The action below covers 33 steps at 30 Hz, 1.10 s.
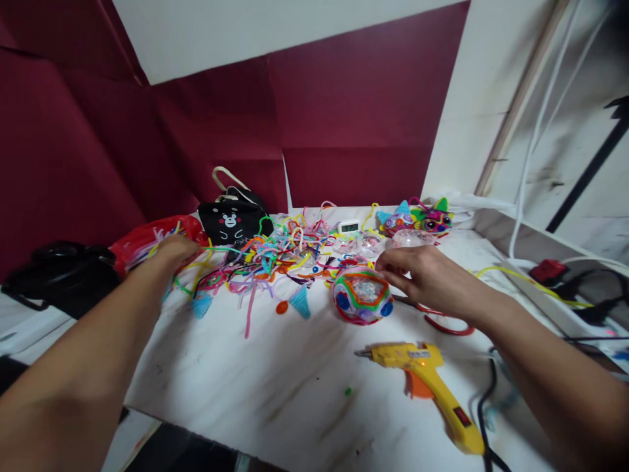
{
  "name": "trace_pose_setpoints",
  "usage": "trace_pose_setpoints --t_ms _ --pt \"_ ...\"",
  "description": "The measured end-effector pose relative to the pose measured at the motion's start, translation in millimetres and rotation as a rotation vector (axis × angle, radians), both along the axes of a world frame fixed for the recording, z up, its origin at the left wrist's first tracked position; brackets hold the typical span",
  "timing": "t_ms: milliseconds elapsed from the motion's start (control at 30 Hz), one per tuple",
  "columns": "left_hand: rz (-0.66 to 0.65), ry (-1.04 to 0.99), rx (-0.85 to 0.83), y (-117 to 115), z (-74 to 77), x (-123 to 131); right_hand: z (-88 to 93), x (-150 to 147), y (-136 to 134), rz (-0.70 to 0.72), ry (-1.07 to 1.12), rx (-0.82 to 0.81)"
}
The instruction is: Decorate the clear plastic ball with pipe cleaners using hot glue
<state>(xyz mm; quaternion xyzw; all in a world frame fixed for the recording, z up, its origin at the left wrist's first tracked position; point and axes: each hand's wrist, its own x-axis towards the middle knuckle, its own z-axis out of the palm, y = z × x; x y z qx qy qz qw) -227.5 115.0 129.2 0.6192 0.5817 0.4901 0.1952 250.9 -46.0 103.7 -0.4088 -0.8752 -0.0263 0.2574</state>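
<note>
A round decorated ball [363, 295], trimmed with coloured fuzzy strips and blue round pieces, sits on the white table. My right hand [413, 267] is at its upper right edge, with thumb and fingers curled around that side. At the far left, my left hand [177, 252] reaches into a red plastic bag [189, 226] of pipe cleaners; its fingers are mostly hidden. Beside that hand, a tangled heap of pipe cleaners [295, 242] spreads across the table. Blue fuzzy triangles [301, 302] and an orange oval piece [282, 307] lie in front of the heap.
A yellow glue gun [422, 373] lies in front with its cord to the right. Red-handled scissors [449, 326] are under my right wrist. Behind stand a black bear bag [230, 219], a small digital timer [348, 227] and finished-looking decorated figures [432, 217]. A power strip [555, 288] lies right.
</note>
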Motion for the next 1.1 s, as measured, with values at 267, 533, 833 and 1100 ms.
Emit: trace_pose_setpoints --t_ms 267,533,833,1100 --pt "-0.167 -0.433 -0.013 -61 19.8 113 2.7 1 -1 -0.027 0.026 0.04" --pt "-0.684 -0.252 -0.012 -130 2.8 227 16.0 -4 -14 -0.121 -0.008 0.573" --pt "-0.807 -0.04 0.178 -141 -6.3 251 16.0 -3 -14 -0.118 -0.151 0.541" --pt "-0.715 -0.014 0.181 -98 -34.8 243 19.6 6 -20 -0.276 -0.219 0.455"
